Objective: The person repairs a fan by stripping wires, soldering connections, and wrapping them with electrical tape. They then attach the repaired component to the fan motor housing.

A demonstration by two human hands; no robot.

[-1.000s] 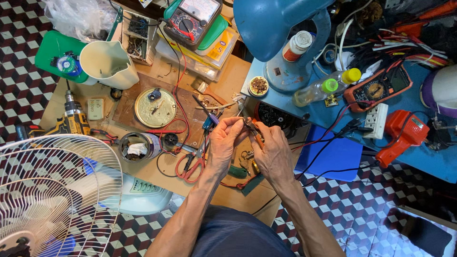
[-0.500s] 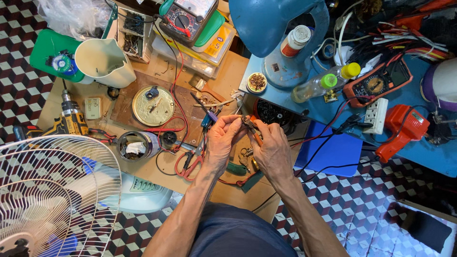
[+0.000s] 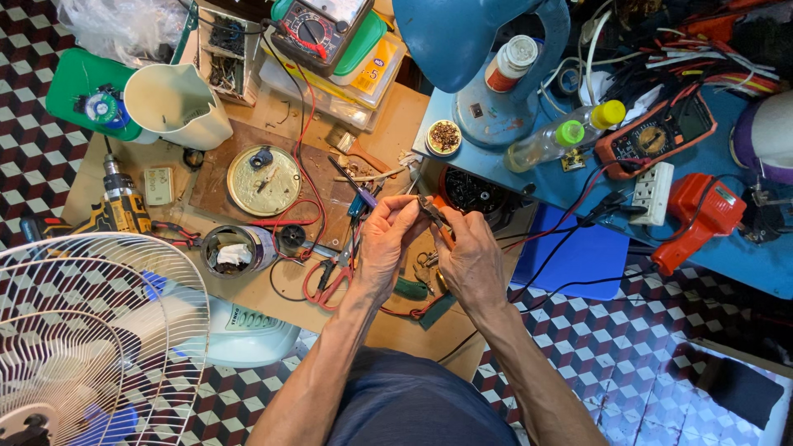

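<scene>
- The left hand [image 3: 388,244] is curled, its fingertips pinched on a small part that is too tiny to make out, held up above the tabletop [image 3: 248,289].
- The right hand [image 3: 472,263] is closed around a pair of pliers [image 3: 431,211], whose dark nose points toward the left hand's fingertips; the two hands almost touch.
- Just below the left hand lie red-handled scissors [image 3: 326,281], with red wire looping around them.
- Farther out past the left hand sits a round metal disc [image 3: 263,180] on a brown board, and nearer to it a small open tin [image 3: 229,250] with scraps inside.
- Beyond that, well apart from the hands, stand a cream plastic jug [image 3: 178,106] and a yellow cordless drill [image 3: 120,206].
- A white wire fan guard [image 3: 95,330] fills the corner on the left hand's side.
- On the right hand's side, on a blue surface, are an orange multimeter [image 3: 657,136], a white power strip [image 3: 652,192] and a red soldering gun [image 3: 700,216].
- Ahead of the hands is a blue lamp base [image 3: 487,120] with a small dish of bits [image 3: 444,137] beside it.
</scene>
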